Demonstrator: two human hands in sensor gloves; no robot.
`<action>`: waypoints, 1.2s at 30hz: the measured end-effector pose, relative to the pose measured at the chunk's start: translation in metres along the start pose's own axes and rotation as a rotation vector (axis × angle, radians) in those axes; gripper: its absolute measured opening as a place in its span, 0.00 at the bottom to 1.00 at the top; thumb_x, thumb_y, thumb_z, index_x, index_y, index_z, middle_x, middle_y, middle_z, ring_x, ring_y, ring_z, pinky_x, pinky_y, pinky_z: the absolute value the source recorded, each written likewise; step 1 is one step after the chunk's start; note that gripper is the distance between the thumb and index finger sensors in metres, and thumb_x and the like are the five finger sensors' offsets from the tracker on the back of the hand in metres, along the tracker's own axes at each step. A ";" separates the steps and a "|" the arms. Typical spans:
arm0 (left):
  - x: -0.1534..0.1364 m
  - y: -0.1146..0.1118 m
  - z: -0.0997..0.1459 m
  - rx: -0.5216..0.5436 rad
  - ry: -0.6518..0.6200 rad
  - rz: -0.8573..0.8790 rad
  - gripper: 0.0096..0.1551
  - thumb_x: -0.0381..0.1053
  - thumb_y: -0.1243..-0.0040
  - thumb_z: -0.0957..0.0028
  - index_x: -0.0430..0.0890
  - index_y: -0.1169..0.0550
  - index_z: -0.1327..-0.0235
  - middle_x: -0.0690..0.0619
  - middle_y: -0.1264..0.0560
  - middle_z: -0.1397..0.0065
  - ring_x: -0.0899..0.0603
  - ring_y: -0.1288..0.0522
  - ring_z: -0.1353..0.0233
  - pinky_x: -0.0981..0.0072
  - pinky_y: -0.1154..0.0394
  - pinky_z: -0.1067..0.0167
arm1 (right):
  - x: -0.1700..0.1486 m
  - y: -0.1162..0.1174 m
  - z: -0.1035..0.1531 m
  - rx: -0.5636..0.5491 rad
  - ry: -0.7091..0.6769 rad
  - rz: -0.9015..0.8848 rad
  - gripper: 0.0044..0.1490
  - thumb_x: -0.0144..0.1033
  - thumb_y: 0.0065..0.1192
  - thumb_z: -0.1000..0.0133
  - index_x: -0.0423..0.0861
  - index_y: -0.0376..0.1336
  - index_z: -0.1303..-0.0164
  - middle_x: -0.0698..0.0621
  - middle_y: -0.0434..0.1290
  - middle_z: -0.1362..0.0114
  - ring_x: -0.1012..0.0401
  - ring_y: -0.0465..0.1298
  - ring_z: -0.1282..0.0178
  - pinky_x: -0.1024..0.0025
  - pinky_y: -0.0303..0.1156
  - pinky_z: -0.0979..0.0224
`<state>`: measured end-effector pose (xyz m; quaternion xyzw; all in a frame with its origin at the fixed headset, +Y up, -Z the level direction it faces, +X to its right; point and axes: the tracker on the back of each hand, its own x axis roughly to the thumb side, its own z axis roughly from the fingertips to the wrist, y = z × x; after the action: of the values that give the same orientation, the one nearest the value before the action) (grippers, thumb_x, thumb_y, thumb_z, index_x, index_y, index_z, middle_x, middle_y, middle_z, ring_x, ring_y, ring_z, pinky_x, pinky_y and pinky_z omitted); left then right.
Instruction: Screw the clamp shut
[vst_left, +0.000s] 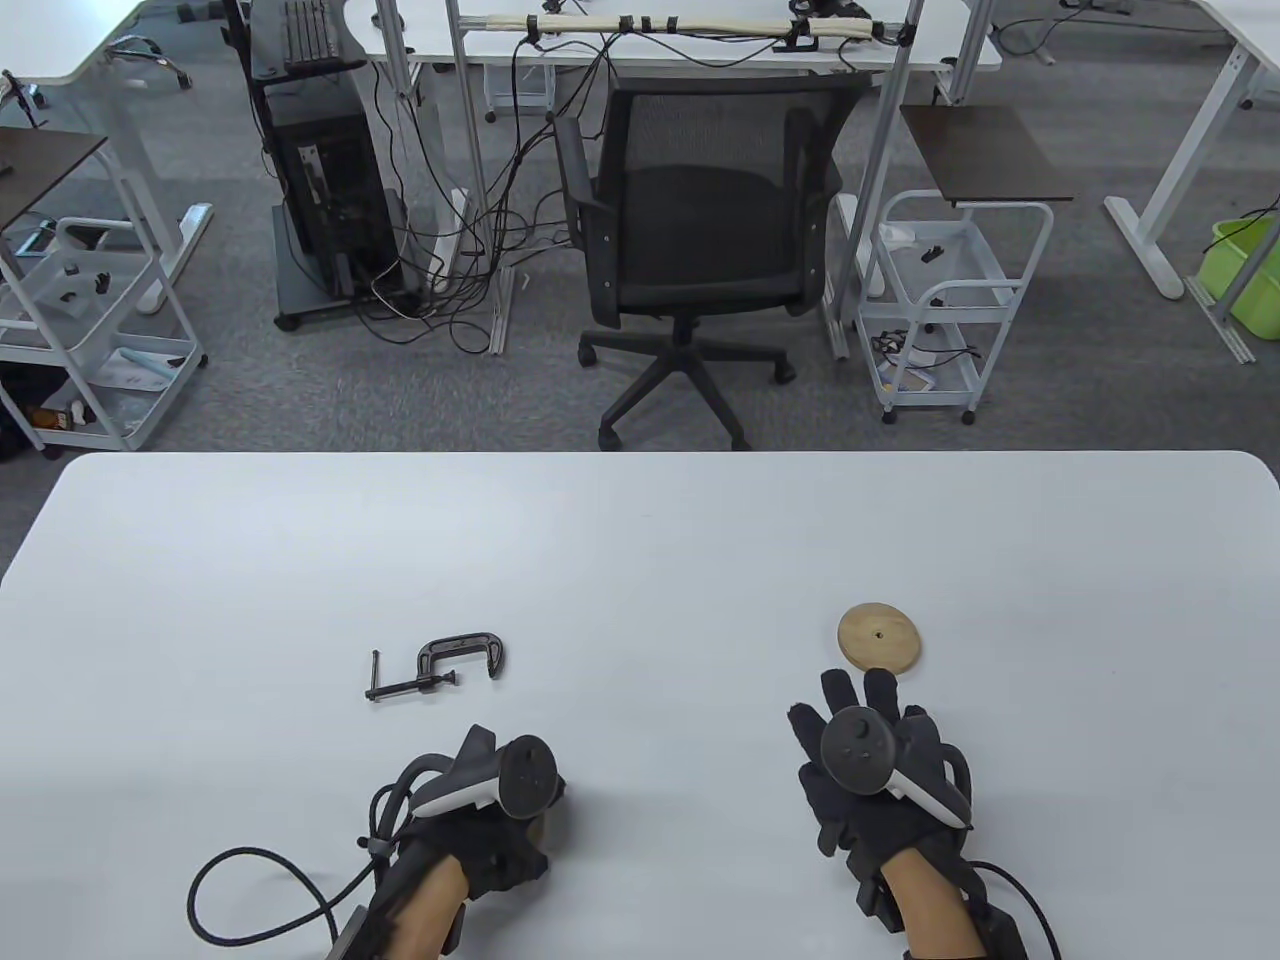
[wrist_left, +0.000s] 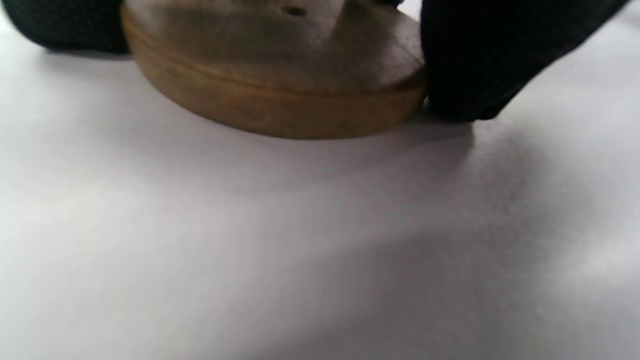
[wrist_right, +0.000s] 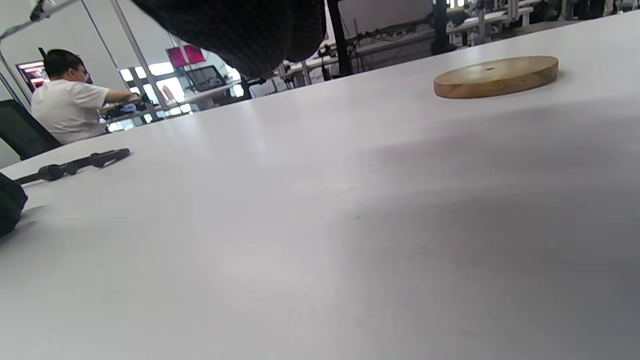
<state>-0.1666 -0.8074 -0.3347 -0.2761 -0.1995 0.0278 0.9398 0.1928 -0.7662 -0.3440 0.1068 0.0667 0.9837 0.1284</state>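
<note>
White table (vst_left: 640, 540), matte, with a grey-carpeted office behind it: a black mesh chair (vst_left: 700, 230) and white wire trolleys.

Item 1: clamp (vst_left: 440, 665), black metal C-type. It lies flat on the table left of centre, and its threaded screw with crossbar handle points to the left. A gap shows between the screw tip and the frame's far end. No hand touches it. It is just beyond the left hand and well apart from the right.

Item 2: wooden disc (vst_left: 879, 635), round with a small centre hole, flat on the table at the right.

Item 3: left hand (vst_left: 490, 800), gloved, resting on the table near the front edge. The tracker covers its fingers, so I cannot tell how far they are curled or whether they hold anything.

Item 4: right hand (vst_left: 880, 770), palm down with fingers spread and gripping nothing. Its fingertips reach the disc's near rim (a close wrist view shows gloved fingers (wrist_left: 480, 60) against the disc's edge).
</note>
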 end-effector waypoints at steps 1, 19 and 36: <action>0.000 0.000 0.000 0.005 -0.004 -0.007 0.53 0.64 0.29 0.50 0.58 0.47 0.19 0.33 0.57 0.16 0.19 0.53 0.25 0.21 0.31 0.46 | 0.001 -0.001 0.000 -0.012 -0.003 -0.003 0.40 0.40 0.62 0.44 0.50 0.57 0.19 0.45 0.39 0.11 0.36 0.30 0.18 0.23 0.36 0.27; -0.001 0.004 0.000 0.112 -0.028 -0.076 0.50 0.68 0.26 0.56 0.59 0.38 0.24 0.34 0.47 0.18 0.20 0.44 0.26 0.23 0.24 0.50 | 0.000 -0.001 0.001 -0.020 -0.018 -0.018 0.39 0.41 0.61 0.44 0.49 0.57 0.20 0.44 0.40 0.11 0.36 0.31 0.18 0.23 0.37 0.27; -0.020 0.030 0.030 0.511 -0.375 0.598 0.52 0.69 0.27 0.55 0.57 0.40 0.21 0.34 0.47 0.17 0.20 0.44 0.25 0.24 0.24 0.49 | -0.007 -0.006 0.003 -0.050 -0.018 -0.048 0.42 0.47 0.61 0.45 0.51 0.56 0.19 0.44 0.41 0.10 0.36 0.32 0.17 0.23 0.38 0.27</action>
<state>-0.1952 -0.7698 -0.3354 -0.0704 -0.2647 0.3968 0.8761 0.2014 -0.7617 -0.3433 0.1106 0.0434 0.9807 0.1552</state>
